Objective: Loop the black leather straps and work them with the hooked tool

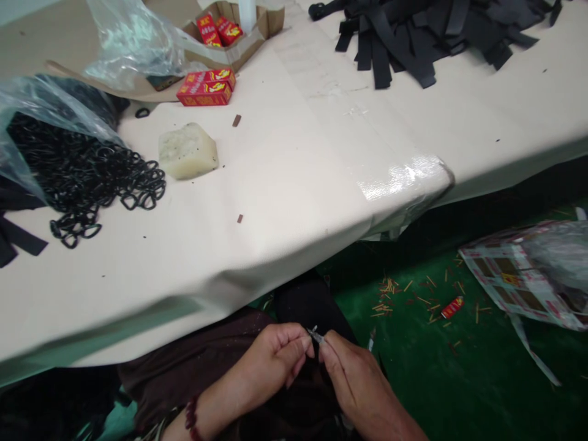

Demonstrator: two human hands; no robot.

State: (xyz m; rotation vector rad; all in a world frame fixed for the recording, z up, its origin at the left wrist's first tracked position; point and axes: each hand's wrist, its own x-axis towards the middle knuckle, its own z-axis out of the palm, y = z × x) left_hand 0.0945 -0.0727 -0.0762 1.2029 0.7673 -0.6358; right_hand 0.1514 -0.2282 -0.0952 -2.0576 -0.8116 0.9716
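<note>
Below the table's front edge, over my lap, my left hand [283, 352] and my right hand [351, 380] meet with fingers closed. A thin metal-looking pointed tool [316, 335] sticks out of my right fingertips toward my left ones; its exact kind is too small to tell. The fingers of my left hand pinch at something small and dark beside the tool's tip, mostly hidden by the fingers. A dark red bead bracelet [191, 418] circles my left wrist.
On the white-covered table [285, 184] lie black D-rings [133, 184] spilling from a plastic bag, a wax block [188, 151], red matchboxes [206, 87], a cardboard box [264, 33] and black straps [413, 37]. Scattered matches [388, 294] and a checked bag [505, 275] are on the green floor.
</note>
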